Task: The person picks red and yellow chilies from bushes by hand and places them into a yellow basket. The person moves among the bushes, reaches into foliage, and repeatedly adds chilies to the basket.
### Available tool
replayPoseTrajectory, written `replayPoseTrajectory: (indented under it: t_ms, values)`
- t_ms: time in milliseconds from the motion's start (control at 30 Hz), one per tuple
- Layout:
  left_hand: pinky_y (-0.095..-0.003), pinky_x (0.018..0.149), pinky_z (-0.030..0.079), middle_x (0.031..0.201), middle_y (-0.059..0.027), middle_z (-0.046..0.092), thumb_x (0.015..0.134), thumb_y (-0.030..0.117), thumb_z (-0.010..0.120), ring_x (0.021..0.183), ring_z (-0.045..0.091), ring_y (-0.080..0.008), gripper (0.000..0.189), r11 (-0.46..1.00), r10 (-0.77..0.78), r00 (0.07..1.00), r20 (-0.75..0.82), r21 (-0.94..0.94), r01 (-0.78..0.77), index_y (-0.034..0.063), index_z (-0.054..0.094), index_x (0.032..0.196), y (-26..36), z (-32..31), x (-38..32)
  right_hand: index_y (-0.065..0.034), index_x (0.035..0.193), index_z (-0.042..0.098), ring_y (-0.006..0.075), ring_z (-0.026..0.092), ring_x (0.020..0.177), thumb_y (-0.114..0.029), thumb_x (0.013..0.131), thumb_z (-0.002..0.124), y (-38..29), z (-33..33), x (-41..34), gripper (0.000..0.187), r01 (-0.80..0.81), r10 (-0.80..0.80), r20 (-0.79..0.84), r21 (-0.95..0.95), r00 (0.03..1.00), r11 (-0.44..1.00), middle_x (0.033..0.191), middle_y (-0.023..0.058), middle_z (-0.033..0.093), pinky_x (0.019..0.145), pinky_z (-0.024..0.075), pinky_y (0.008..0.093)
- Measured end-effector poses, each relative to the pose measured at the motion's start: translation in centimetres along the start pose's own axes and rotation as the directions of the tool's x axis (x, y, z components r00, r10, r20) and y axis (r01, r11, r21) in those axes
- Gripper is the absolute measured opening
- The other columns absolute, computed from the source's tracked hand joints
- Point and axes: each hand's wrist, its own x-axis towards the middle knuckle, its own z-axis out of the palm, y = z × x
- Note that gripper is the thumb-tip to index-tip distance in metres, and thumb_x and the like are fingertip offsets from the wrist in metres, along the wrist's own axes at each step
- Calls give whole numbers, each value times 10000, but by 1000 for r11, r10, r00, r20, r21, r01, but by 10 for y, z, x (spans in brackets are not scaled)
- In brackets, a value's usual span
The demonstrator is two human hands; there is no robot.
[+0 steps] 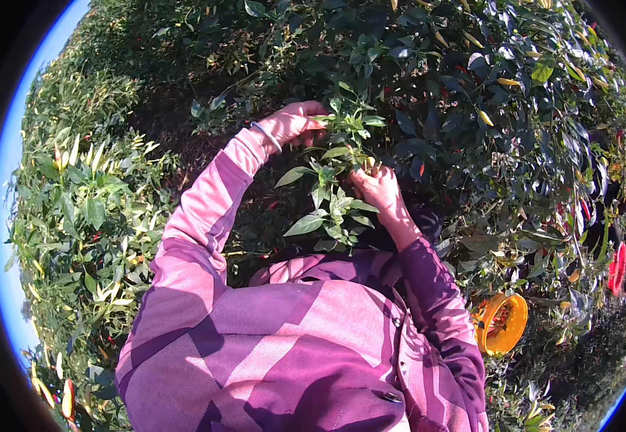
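A leafy chili pepper stem (340, 205) stands upright in front of my chest, between both hands. My left hand (301, 123), with a pale bangle at the wrist, reaches to the upper leaves; its fingertips are partly behind foliage, so its hold cannot be told. Lower on the other side, my right hand (376, 186) has its fingers closed on a pale chili pepper (369, 162) with thin green stalks by the fingertips. Both forearms are in pink and purple sleeves.
Chili plants with pale peppers (97, 156) grow thickly on the left, and more (485, 117) on the right. A yellow bucket (518, 324) holding red peppers lies tilted at the lower right. Beyond it is a red round-rimmed object (618, 268).
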Motion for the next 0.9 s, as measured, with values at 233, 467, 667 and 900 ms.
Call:
replayPoseTrajectory:
  t_ms: [233, 467, 667, 900]
  values:
    - [-252, 601, 516, 1024, -85, 634, 942, 222, 525, 811, 629, -150, 268, 811, 230, 954, 194, -580, -77, 44, 553, 1141, -31, 25, 13, -25, 761, 550, 47, 446, 569, -205, 878, 563, -7, -1, -79, 215, -6, -27, 79, 389, 996, 921, 619, -35, 496, 521, 368, 222]
    - [-269, 646, 550, 990, -117, 628, 950, 189, 490, 773, 629, -178, 280, 763, 133, 948, 289, -640, 89, 15, 516, 1167, -29, 40, 2, -47, 892, 525, 43, 464, 540, -176, 954, 473, -27, -29, -104, 152, 141, -109, -90, 574, 990, 807, 701, 11, 555, 507, 384, 185]
    - [-259, 574, 403, 817, -66, 566, 872, 250, 519, 605, 445, -130, 442, 669, 269, 824, 499, -712, 213, -42, 474, 1201, -44, 39, 4, -54, 935, 532, 48, 462, 511, -179, 936, 448, -45, -41, -45, 150, 206, -221, -7, 396, 975, 895, 656, -15, 517, 440, 295, 177]
    - [-319, 700, 526, 968, -115, 621, 922, 268, 520, 779, 613, -198, 356, 742, 53, 957, 286, -652, 154, 26, 520, 1183, -46, 31, -7, 12, 862, 611, 75, 474, 543, -231, 911, 537, -44, 1, -6, 258, 161, -161, -15, -17, 987, 987, 653, 9, 581, 514, 398, 257]
